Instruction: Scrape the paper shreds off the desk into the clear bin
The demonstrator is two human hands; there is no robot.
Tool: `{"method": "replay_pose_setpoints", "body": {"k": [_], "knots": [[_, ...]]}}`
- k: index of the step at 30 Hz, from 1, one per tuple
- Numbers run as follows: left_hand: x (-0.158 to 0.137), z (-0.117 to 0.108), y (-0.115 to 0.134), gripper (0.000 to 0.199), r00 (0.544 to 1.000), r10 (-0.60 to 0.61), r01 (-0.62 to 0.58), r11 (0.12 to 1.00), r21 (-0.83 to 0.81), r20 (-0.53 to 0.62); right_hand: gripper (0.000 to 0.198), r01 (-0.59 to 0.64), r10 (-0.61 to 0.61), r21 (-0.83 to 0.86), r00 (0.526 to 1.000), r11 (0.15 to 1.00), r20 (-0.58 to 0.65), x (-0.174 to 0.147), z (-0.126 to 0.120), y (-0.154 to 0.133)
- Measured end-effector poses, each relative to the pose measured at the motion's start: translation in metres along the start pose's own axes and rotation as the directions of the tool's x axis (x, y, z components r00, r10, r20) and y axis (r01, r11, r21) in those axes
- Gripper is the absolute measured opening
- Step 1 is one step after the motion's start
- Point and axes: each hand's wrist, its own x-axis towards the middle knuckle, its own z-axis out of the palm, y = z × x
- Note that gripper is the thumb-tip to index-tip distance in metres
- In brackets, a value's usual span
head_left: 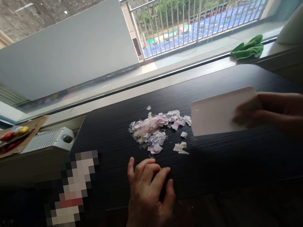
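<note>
A loose heap of small white and pinkish paper scraps lies on a dark wood-grain table. Slightly nearer, a few cream scraps sit apart from the heap. My left hand hovers or rests by the heap's near edge, fingers bent and spread, with nothing in them; whether it touches the table I cannot tell. My right hand grips a flat white rectangular card by its right end. The card has rounded corners and a small hole at its upper left, and its left edge is beside the heap.
Behind the table runs a window sill with a crumpled green cloth and a pale bottle. At left are a white slatted unit and a cardboard sheet bearing colourful items. A pixelated patch covers the table's left edge.
</note>
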Motion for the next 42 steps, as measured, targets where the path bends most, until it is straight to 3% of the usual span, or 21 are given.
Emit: {"method": "replay_pose_setpoints", "body": {"k": [3, 6, 11, 13, 18, 22, 25, 27, 31, 34, 39, 42], "knots": [[0.0, 0.0, 0.0, 0.015, 1.0, -0.005, 0.005, 1.0, 0.007, 0.001, 0.036, -0.016, 0.0, 0.111, 0.991, 0.994, 0.135, 0.001, 0.014, -0.005], [0.0, -0.001, 0.001, 0.014, 1.0, -0.012, 0.012, 1.0, 0.01, 0.0, 0.038, -0.004, -0.003, 0.027, 0.971, 1.0, 0.238, 0.001, 0.013, -0.005], [0.0, -0.001, 0.001, 0.015, 1.0, -0.013, 0.013, 1.0, 0.01, 0.004, 0.037, -0.001, 0.008, -0.035, 0.983, 0.999, 0.183, -0.003, -0.007, -0.005], [0.0, -0.001, 0.0, 0.017, 1.0, 0.004, -0.005, 1.0, 0.023, 0.025, 0.036, 0.01, -0.015, 0.03, 0.986, 0.999, 0.167, -0.001, 0.001, -0.009], [0.0, -0.002, 0.0, 0.016, 1.0, 0.008, -0.008, 1.0, 0.028, 0.019, 0.039, 0.039, -0.067, 0.098, 0.952, 0.994, 0.298, 0.012, 0.032, -0.012], [0.0, -0.001, 0.002, 0.014, 1.0, 0.003, -0.003, 1.0, 0.025, -0.002, 0.037, -0.006, -0.016, 0.059, 0.934, 0.998, 0.358, 0.011, 0.009, -0.002], [0.0, 0.0, 0.001, 0.015, 1.0, 0.019, -0.019, 0.999, 0.027, 0.004, 0.035, -0.063, 0.035, 0.083, 0.952, 0.995, 0.303, 0.005, -0.011, 0.001], [0.0, -0.001, 0.001, 0.016, 1.0, 0.022, -0.022, 0.999, 0.027, 0.012, 0.035, -0.069, 0.03, 0.119, 0.952, 0.991, 0.303, 0.003, -0.011, -0.002], [-0.001, -0.002, 0.0, 0.017, 1.0, 0.008, -0.009, 0.999, 0.037, 0.026, 0.035, -0.036, -0.052, 0.176, 0.88, 0.984, 0.472, 0.003, 0.011, -0.012], [-0.001, -0.002, 0.0, 0.018, 0.999, 0.028, -0.029, 0.998, 0.048, 0.037, 0.034, 0.001, -0.062, 0.114, 0.844, 0.993, 0.533, 0.003, 0.01, -0.015], [-0.001, -0.001, -0.002, 0.017, 0.999, 0.039, -0.04, 0.998, 0.05, 0.019, 0.034, -0.025, 0.014, 0.022, 0.918, 0.999, 0.395, -0.001, -0.032, -0.005], [-0.001, -0.001, -0.004, 0.018, 0.997, 0.066, -0.068, 0.995, 0.068, 0.026, 0.036, -0.042, 0.028, 0.036, 0.951, 0.998, 0.309, 0.0, -0.039, 0.002]]}}
